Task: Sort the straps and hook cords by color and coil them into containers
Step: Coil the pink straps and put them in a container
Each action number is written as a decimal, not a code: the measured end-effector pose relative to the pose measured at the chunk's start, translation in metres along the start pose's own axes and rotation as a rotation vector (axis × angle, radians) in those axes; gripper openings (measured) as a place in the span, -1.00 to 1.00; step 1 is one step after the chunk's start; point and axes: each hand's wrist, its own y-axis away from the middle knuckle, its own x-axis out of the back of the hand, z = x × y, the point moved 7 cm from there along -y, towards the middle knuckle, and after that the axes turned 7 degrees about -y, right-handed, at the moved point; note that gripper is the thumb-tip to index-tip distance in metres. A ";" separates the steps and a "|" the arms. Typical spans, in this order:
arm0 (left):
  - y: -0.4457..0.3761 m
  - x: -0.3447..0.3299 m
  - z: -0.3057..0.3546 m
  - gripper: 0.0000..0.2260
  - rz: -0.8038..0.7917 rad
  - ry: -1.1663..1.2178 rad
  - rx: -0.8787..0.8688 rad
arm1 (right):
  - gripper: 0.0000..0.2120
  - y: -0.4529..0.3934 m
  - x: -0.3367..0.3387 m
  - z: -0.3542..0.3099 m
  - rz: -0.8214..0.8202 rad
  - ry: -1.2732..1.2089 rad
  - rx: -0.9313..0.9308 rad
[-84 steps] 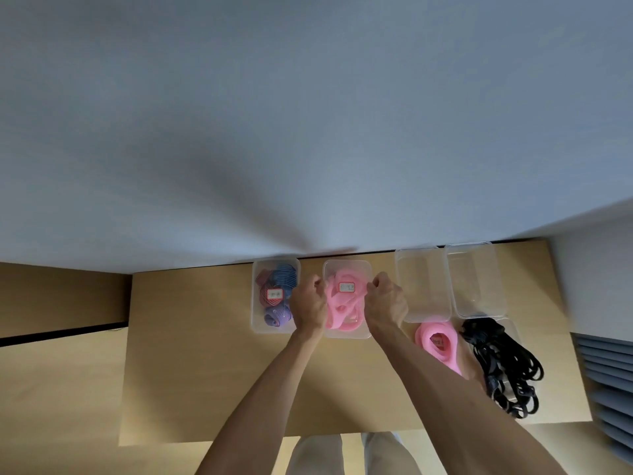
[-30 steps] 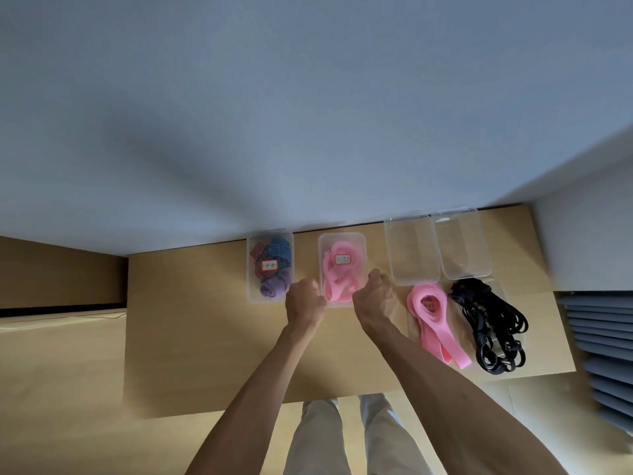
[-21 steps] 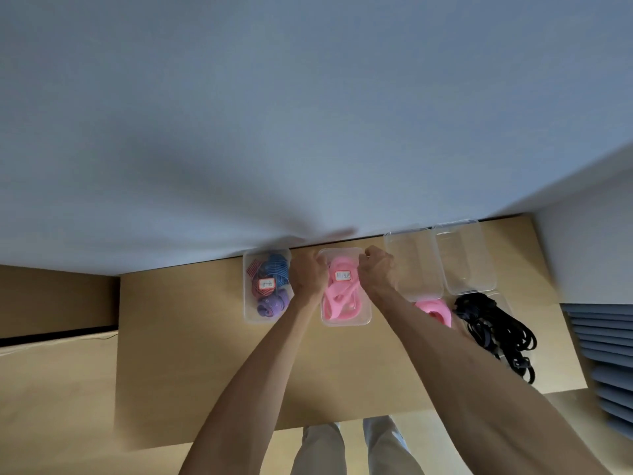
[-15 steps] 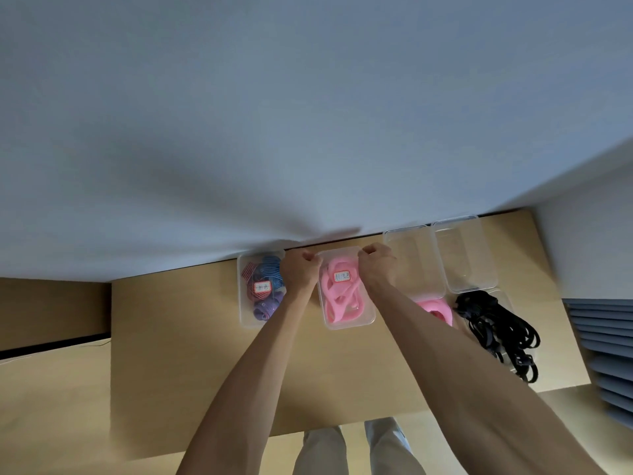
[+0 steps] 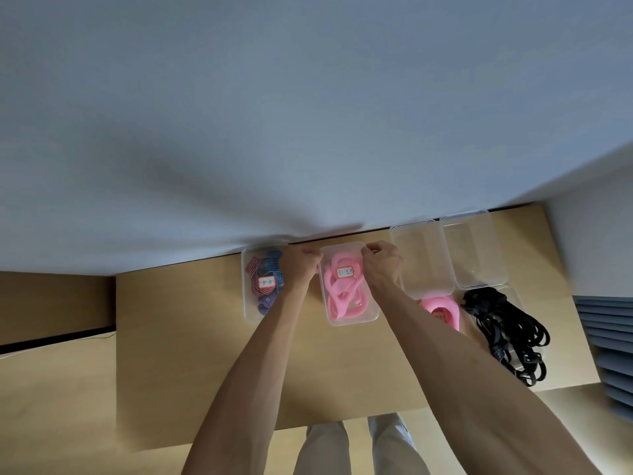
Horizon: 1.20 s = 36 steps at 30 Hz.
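Both hands have moved up from the near end to the far corners of the clear plastic container (image 5: 352, 318); the left hand (image 5: 299, 265) and right hand (image 5: 382, 265) pinch its rim with curled fingers. Inside lie glossy pink straps (image 5: 344, 294) in soft loops.

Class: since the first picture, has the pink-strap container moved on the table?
Yes. The pink-strap container slid back toward the wall, judged against the empty container.

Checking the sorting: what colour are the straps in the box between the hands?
Pink straps, clearest in the head view.
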 end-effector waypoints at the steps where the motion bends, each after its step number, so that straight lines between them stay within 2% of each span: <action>1: 0.001 0.001 0.002 -0.75 -0.005 -0.020 -0.003 | -0.88 -0.001 0.000 0.000 -0.009 0.009 -0.011; 3: 0.003 0.001 0.007 -0.78 -0.023 -0.087 -0.019 | -0.86 -0.001 0.001 -0.003 -0.036 0.044 -0.026; 6: 0.007 0.003 0.013 -0.71 -0.021 -0.121 -0.011 | -0.85 0.003 0.001 -0.012 -0.076 0.079 -0.021; 11: 0.013 -0.001 0.010 -0.59 0.064 -0.186 0.007 | -0.81 0.002 0.005 0.000 -0.059 0.077 -0.054; 14: 0.016 -0.004 0.010 -0.64 0.136 -0.193 -0.007 | -0.81 0.004 0.003 0.005 -0.044 0.099 -0.061; 17: 0.024 -0.008 0.009 -0.70 0.118 -0.207 -0.035 | -0.81 0.011 0.003 0.005 -0.061 0.122 -0.052; 21: 0.044 -0.006 0.012 -0.87 0.103 -0.217 -0.128 | -0.76 0.030 0.012 -0.006 -0.097 0.163 0.097; 23: 0.062 -0.004 0.013 -0.79 0.133 -0.388 -0.273 | -0.61 0.046 0.017 -0.014 -0.113 0.294 0.311; 25: 0.088 -0.009 0.014 -0.70 0.161 -0.547 -0.491 | -0.55 0.070 0.012 -0.017 -0.188 0.495 0.612; 27: 0.108 -0.024 0.007 -0.54 0.054 -0.655 -0.654 | -0.53 0.084 0.007 -0.005 -0.314 0.625 0.767; 30: 0.111 -0.044 -0.010 -0.36 -0.106 -0.878 -0.679 | -0.46 0.083 0.000 0.022 -0.440 0.840 0.717; 32: 0.104 -0.045 -0.012 -0.32 -0.092 -0.915 -0.651 | -0.41 0.079 -0.003 0.023 -0.434 0.878 0.709; 36: 0.092 -0.044 -0.004 -0.30 -0.051 -0.834 -0.633 | -0.34 0.070 -0.013 0.016 -0.406 0.910 0.708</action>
